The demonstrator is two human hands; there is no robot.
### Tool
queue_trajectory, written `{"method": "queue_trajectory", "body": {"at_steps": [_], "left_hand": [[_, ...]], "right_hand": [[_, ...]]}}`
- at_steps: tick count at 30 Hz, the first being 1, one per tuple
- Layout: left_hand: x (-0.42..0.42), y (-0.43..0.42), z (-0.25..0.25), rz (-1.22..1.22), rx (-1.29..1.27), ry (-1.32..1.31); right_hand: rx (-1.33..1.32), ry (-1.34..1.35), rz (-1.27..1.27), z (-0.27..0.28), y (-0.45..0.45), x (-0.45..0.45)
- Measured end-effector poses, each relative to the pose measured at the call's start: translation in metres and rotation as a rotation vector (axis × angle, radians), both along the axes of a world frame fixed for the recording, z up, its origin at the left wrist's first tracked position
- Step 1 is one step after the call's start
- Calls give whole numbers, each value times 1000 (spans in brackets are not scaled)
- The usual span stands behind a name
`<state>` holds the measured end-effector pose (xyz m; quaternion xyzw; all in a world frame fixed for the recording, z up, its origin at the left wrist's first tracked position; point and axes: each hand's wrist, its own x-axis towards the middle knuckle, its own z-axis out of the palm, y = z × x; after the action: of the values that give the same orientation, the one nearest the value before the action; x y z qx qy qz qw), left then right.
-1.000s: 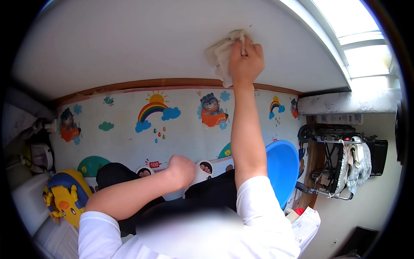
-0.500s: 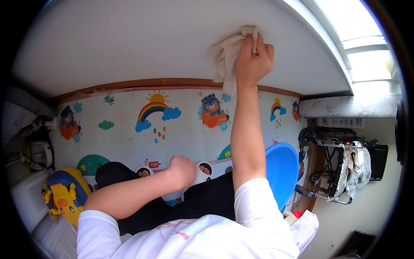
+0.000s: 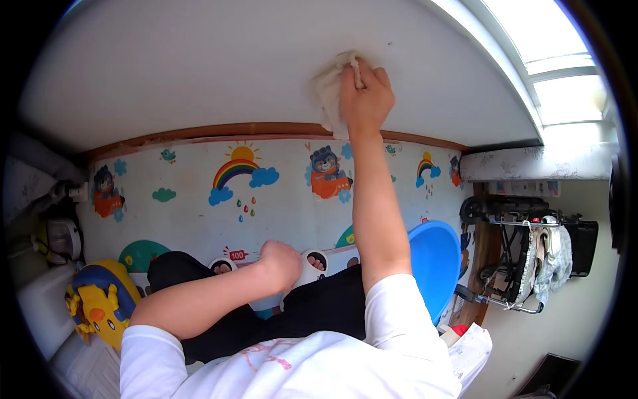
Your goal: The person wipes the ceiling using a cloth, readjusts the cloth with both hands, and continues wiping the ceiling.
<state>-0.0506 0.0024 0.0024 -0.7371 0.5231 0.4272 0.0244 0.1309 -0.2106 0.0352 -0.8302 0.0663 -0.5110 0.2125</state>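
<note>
My right hand [image 3: 367,96] is raised and closed on a cream cloth [image 3: 330,92], which it presses against the white wall [image 3: 199,66] a little above the brown wooden strip [image 3: 252,129]. Part of the cloth hangs down past the hand toward the strip. Near my knees, my left hand [image 3: 281,263] is curled into a fist; its fingers are folded under, and I cannot make out anything in them. The floor mat [image 3: 292,219] with rainbow and bear pictures lies beyond it.
A blue basin [image 3: 435,266] stands right of my right arm. At the right is a folded wheeled frame [image 3: 512,253] with cloths over it. A yellow and blue duck-faced item [image 3: 103,302] sits at the left. A bright window [image 3: 565,66] is at the upper right.
My right hand with the cloth moved right and up, then back left and slightly down along the wall. My left hand has stayed almost in place.
</note>
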Motion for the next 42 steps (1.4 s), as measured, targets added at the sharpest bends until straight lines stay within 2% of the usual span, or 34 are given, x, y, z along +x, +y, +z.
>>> {"method": "queue_trajectory", "body": {"at_steps": [2, 5, 8, 11, 14, 17, 20, 26, 29, 32, 35, 38, 41, 42], "left_hand": [[1, -1, 0, 8, -2, -7], [3, -3, 1, 20, 21, 37], [3, -1, -3, 6, 8, 17], [4, -1, -6, 1, 0, 7], [1, -5, -1, -46, 27, 1], [-3, -5, -4, -21, 15, 18], [-3, -4, -4, -25, 9, -6], [-4, -5, -3, -56, -4, -52], [-6, -9, -1, -56, 41, -77], [-5, -5, -5, -22, -11, -26], [-3, -4, -6, -32, 3, -34], [-5, -8, -5, -30, 9, -31], [-4, -10, -4, -29, 20, 4], [-3, -8, -3, -23, 19, 4]], "right_hand": [[93, 24, -25, 6, -8, -3], [280, -203, -126, 23, -16, 2], [262, -190, -151, 17, -2, 10], [255, -158, -70, 13, 7, 11], [192, -50, -129, 31, -12, -5], [483, -282, -130, 26, -45, 2], [371, -177, -161, 24, -24, 1], [222, -13, -24, 15, -8, -1], [434, -203, -178, 26, -23, -3], [406, -146, -149, 22, -14, 3], [276, -81, -7, 19, 7, 3], [231, -51, -60, 21, 0, -2], [535, -267, -120, 23, -24, 3], [490, -237, -110, 24, -18, 4]]}}
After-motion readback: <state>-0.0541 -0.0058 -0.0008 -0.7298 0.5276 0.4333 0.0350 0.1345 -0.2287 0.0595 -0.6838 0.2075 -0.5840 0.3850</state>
